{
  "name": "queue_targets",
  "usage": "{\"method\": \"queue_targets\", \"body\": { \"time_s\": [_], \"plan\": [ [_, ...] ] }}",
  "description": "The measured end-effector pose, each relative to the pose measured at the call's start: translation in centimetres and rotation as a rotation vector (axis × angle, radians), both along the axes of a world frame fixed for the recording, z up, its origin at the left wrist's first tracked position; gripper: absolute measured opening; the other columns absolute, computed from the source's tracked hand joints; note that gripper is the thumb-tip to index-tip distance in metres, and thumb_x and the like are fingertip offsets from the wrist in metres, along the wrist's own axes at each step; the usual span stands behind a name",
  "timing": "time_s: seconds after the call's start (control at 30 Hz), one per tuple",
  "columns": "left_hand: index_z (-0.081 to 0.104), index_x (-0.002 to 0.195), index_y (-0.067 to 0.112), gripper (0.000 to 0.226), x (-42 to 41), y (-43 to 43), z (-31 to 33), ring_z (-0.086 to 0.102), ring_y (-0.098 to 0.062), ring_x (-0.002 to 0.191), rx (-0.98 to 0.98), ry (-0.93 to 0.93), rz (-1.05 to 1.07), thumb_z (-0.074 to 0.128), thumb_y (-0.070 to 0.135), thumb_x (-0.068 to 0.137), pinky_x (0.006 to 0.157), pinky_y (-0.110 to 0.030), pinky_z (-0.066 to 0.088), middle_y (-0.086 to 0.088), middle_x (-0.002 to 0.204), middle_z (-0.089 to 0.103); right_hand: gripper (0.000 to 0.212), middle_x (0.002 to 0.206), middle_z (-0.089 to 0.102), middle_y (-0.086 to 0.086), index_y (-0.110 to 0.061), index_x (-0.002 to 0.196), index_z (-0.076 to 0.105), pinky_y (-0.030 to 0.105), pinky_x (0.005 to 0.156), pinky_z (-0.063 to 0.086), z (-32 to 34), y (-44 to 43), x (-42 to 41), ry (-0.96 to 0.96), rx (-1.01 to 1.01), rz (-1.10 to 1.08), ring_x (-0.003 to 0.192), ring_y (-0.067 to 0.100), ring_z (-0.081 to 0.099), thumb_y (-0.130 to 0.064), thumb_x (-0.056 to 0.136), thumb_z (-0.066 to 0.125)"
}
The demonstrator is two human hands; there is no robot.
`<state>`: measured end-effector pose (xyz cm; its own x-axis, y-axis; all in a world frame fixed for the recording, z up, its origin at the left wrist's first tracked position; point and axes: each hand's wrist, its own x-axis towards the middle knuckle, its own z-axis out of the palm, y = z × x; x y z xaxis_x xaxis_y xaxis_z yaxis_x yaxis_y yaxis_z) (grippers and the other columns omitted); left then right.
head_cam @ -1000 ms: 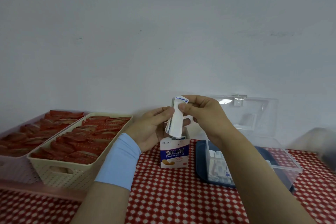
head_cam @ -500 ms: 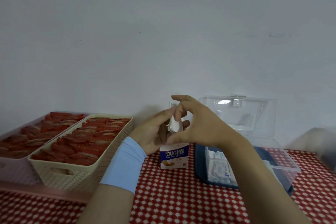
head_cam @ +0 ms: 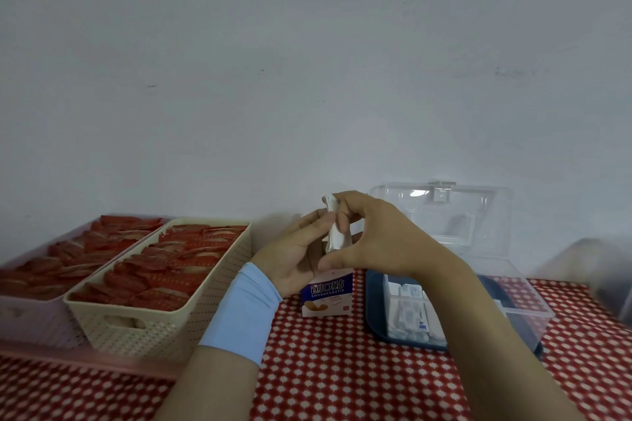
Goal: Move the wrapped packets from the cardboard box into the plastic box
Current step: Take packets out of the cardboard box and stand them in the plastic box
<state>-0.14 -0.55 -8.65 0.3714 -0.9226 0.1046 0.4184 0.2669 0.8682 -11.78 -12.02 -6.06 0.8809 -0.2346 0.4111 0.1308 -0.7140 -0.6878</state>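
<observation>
A small white and blue cardboard box [head_cam: 327, 294] stands upright on the red checked tablecloth, its top hidden behind my hands. Just above it both hands meet around a stack of white wrapped packets [head_cam: 333, 232]. My left hand [head_cam: 297, 251] holds the stack from the left side. My right hand [head_cam: 372, 236] pinches it, index finger curled over its top and thumb under its bottom end. To the right stands the clear plastic box [head_cam: 513, 287] with a dark blue base, lid raised against the wall, and several white packets [head_cam: 410, 314] lie inside.
Two baskets of red wrapped packs sit at the left: a cream one [head_cam: 164, 314] and a pink one [head_cam: 30, 314] beside it. A blurred grey object [head_cam: 605, 277] is at the far right edge. The white wall rises directly behind the table.
My right hand has shifted from pinching the top of the packet stack to spanning it end to end. The stack has dropped slightly toward the cardboard box. My left hand stays on it.
</observation>
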Motion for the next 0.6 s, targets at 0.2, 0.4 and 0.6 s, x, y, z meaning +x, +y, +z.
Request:
{"method": "queue_targets", "body": {
  "time_s": [0.2, 0.4, 0.6],
  "plan": [
    [0.058, 0.123, 0.003, 0.036, -0.3, -0.1, -0.4, 0.071, -0.031, 0.094, 0.006, -0.014, -0.054, 0.056, 0.019, 0.091, 0.074, -0.044, 0.062, -0.017, 0.115, 0.069, 0.016, 0.104, 0.069, 0.005, -0.017, 0.111, 0.061, 0.035, 0.088, 0.053, 0.2, -1.1, -0.3, -0.047, 0.314, 0.049, 0.095, 0.013, 0.068, -0.026, 0.097, 0.061],
    [0.049, 0.13, -0.002, 0.044, -1.1, 0.5, -0.5, 0.072, -0.026, 0.08, 0.078, -0.109, -0.118, 0.053, 0.017, 0.09, 0.064, -0.037, 0.061, -0.013, 0.105, 0.071, 0.015, 0.1, 0.076, 0.005, -0.02, 0.104, 0.076, 0.03, 0.096, 0.052, 0.4, -2.5, -1.7, 0.108, 0.308, -0.001, 0.09, 0.016, 0.07, -0.017, 0.096, 0.064],
    [0.054, 0.127, -0.001, 0.031, -2.3, 0.1, 0.4, 0.072, -0.032, 0.101, 0.262, -0.326, -0.033, 0.053, 0.011, 0.099, 0.086, -0.045, 0.059, -0.02, 0.111, 0.072, 0.009, 0.09, 0.075, 0.004, -0.013, 0.096, 0.078, 0.029, 0.086, 0.052, 1.3, -3.4, -3.5, 0.158, 0.226, -0.069, 0.081, 0.01, 0.065, -0.015, 0.092, 0.069]
  ]
}}
